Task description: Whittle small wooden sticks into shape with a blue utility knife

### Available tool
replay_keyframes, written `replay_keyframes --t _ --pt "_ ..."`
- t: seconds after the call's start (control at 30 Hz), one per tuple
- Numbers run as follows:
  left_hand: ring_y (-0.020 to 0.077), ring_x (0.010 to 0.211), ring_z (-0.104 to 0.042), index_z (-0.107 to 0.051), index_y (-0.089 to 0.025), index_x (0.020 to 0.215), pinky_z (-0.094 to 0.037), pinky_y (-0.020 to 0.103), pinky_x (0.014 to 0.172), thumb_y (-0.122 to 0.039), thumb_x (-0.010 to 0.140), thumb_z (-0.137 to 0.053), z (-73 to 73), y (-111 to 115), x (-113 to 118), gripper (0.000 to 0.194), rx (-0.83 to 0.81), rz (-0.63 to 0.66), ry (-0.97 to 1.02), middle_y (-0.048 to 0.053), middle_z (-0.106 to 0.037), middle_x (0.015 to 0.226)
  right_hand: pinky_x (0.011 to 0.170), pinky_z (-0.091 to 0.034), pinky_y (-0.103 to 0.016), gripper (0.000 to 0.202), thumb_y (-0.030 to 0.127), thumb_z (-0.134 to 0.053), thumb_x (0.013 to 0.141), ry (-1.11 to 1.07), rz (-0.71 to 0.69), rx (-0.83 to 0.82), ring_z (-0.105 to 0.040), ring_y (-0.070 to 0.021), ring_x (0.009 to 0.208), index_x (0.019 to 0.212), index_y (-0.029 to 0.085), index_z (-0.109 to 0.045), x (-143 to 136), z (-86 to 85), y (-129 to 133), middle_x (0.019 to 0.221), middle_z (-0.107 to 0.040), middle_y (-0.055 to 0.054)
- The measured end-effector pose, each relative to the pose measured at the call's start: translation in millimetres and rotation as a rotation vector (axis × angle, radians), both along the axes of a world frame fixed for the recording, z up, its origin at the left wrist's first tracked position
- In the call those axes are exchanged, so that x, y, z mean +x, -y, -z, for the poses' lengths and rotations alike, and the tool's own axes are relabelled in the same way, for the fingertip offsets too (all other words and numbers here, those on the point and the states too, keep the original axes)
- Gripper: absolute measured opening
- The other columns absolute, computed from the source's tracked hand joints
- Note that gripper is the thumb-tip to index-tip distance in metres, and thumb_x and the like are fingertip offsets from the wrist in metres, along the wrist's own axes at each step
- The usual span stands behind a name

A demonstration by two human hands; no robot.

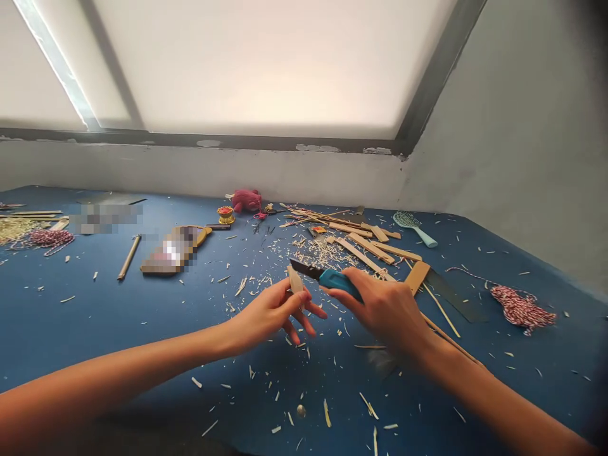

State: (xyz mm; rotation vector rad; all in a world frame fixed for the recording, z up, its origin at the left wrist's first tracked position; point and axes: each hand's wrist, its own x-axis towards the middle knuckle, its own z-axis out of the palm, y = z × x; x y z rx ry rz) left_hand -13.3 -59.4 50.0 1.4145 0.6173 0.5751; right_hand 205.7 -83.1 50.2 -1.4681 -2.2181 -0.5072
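Between the thumb and fingers of my left hand (278, 310) is a small pale piece of wood (295, 280), its tip pointing up and away. The other fingers of that hand are spread below it. My right hand (387, 304) is wrapped round the blue handle of a utility knife (339, 282). Its dark blade reaches left to the upper end of the wood; whether it touches cannot be told. Pale wood shavings (327, 253) lie heaped behind the knife and scattered over the blue tabletop (190, 367).
Wooden strips and sticks (370, 247) lie at the back right, near a saw (418, 278), a hairbrush (414, 228) and a red-and-white string bundle (522, 309). A phone (173, 250), a bamboo stick (129, 258), a golden bowl (225, 215) and red yarn (247, 200) are at left and back.
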Motion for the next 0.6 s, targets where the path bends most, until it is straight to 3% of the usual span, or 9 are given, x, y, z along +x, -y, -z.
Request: replay_keyframes --t 0.13,0.33,0.6 --pt "0.0111 0.063 -0.056 -0.047 -0.017 0.096 -0.048 0.023 0.05 -0.045 0.09 -0.036 9.5 -3 5 0.03 0.179 0.018 -0.113 0.003 -0.058 0.081 0.046 -0.024 -0.024 0.042 0.055 -0.035 0.089 0.05 -0.024 0.022 -0.056 -0.0118 0.052 0.079 0.017 -0.052 -2 8.5 -1 0.061 -0.058 0.0" --pt "0.0063 0.047 -0.034 -0.046 -0.018 0.085 -0.033 0.019 0.043 -0.039 0.093 -0.03 19.3 1 -3 0.028 0.355 -0.113 -0.312 -0.006 -0.041 0.059 0.046 -0.025 -0.024 0.04 0.055 -0.036 0.089 0.009 -0.073 -0.105 -0.055 -0.0118 0.051 0.081 0.018 -0.05 -9 16.9 4 0.066 -0.061 0.001" --pt "0.0073 0.042 -0.04 -0.046 -0.018 0.089 -0.036 0.021 0.048 -0.039 0.095 -0.019 22.7 4 -3 0.035 0.344 -0.09 -0.321 -0.007 -0.042 0.051 0.045 -0.026 -0.024 0.039 0.053 -0.035 0.09 -0.019 -0.09 -0.157 -0.055 -0.0122 0.052 0.08 0.019 -0.05 -13 20.9 8 0.067 -0.063 0.0"
